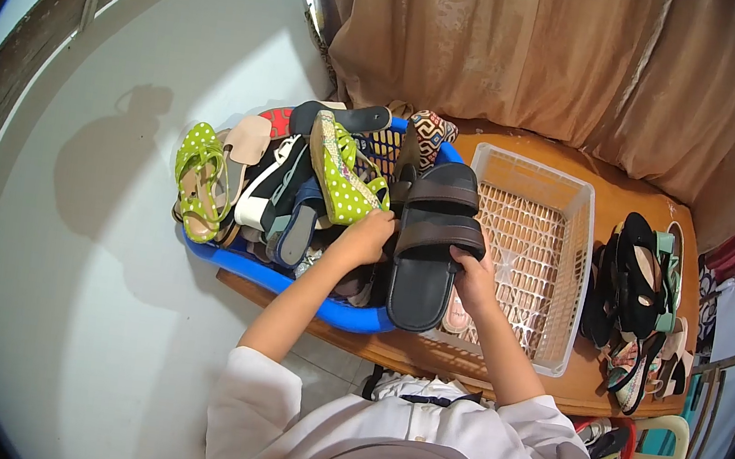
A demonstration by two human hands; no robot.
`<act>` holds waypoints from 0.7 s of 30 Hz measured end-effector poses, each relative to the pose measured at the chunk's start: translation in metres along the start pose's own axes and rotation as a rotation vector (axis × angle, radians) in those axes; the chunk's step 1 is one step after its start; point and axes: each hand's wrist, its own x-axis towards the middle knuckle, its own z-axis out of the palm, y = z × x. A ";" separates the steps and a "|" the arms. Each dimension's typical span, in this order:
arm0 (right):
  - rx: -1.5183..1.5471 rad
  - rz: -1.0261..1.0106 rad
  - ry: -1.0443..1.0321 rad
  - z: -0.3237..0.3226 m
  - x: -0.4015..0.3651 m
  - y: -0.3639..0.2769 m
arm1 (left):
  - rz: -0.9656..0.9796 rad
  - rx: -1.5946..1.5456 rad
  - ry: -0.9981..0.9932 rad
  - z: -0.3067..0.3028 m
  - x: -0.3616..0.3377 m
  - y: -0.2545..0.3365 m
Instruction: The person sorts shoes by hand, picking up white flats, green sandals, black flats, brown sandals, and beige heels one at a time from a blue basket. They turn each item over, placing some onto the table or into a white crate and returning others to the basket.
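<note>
A black slide sandal (420,292) with two wide dark brown straps is held up over the right end of a blue basket (348,318). My right hand (476,278) grips its right edge, thumb across the lower strap. My left hand (366,240) is closed at the left side, on a second dark sandal (401,186) mostly hidden behind the first. Close above my left hand, a green polka-dot wedge sandal (350,187) lies on the pile. Its look-alike, another green polka-dot sandal (201,176), rests at the basket's left end.
Right of the blue basket stands a clear plastic basket (572,280) with slatted sides, with a pink sandal (456,316) by its near left corner. Several shoes (637,287) are grouped on the wooden table (522,146) at right. A plastic chair (673,455) stands below; a brown curtain (514,56) hangs behind.
</note>
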 end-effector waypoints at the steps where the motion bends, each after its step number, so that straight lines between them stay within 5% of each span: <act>1: 0.053 -0.009 0.004 0.001 -0.001 -0.002 | -0.010 -0.005 0.038 0.000 -0.001 -0.001; 8: 0.122 -0.045 -0.014 0.004 -0.017 -0.034 | 0.073 -0.122 0.376 -0.053 -0.005 0.018; 15: 0.151 -0.313 0.102 0.006 -0.029 -0.097 | -0.123 -0.298 0.463 -0.118 0.009 0.073; 21: 0.193 -0.521 0.146 -0.012 -0.044 -0.128 | -0.405 -0.385 0.172 -0.104 0.037 0.095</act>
